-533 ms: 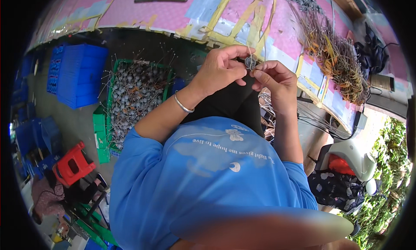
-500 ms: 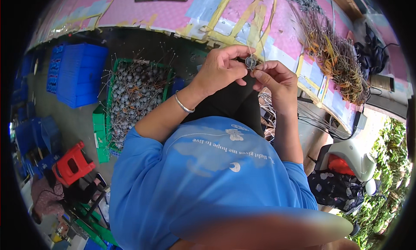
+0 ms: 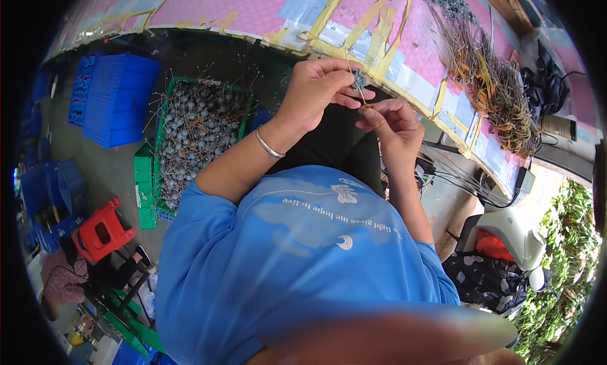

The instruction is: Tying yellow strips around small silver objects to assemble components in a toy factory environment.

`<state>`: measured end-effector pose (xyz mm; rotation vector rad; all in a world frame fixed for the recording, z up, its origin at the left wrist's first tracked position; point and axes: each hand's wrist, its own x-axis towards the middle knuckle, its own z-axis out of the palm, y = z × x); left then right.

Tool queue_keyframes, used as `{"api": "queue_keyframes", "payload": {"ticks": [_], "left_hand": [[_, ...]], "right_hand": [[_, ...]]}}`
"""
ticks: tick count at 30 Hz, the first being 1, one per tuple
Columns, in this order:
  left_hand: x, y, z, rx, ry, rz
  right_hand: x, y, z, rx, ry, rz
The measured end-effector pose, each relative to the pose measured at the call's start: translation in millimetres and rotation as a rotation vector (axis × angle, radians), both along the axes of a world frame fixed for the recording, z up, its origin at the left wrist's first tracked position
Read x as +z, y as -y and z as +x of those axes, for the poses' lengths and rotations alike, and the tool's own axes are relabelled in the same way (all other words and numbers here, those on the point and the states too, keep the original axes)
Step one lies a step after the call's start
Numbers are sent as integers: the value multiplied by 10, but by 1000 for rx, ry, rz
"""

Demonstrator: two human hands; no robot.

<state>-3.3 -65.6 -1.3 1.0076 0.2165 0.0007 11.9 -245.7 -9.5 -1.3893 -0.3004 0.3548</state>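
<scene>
With our left hand (image 3: 321,92) we pinch a small grey piece (image 3: 359,79) by the near edge of the table (image 3: 253,17), while our right hand (image 3: 393,127) grips the lower end of a thin stem (image 3: 363,94) passing across it. Left of us, stalked grey balls (image 3: 196,131) fill a green crate (image 3: 246,111).

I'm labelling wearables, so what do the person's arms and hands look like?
Short blue sleeves. The left hand is gloveless, with a plain silver bangle at its wrist; the right hand is gloveless too, with no bangle in view.
</scene>
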Motion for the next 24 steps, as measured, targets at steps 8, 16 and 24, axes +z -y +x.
{"api": "queue_keyframes", "payload": {"ticks": [8,16,24], "left_hand": [[124,16,-61,-38,41,-97],[211,160,-191,-236,106,140],[115,127,-163,-221,71,-37]], "right_hand": [[21,-33,68,-66,643,-410],[108,-65,330,283,59,288],[137,-83,275,78,-109,341]]}}
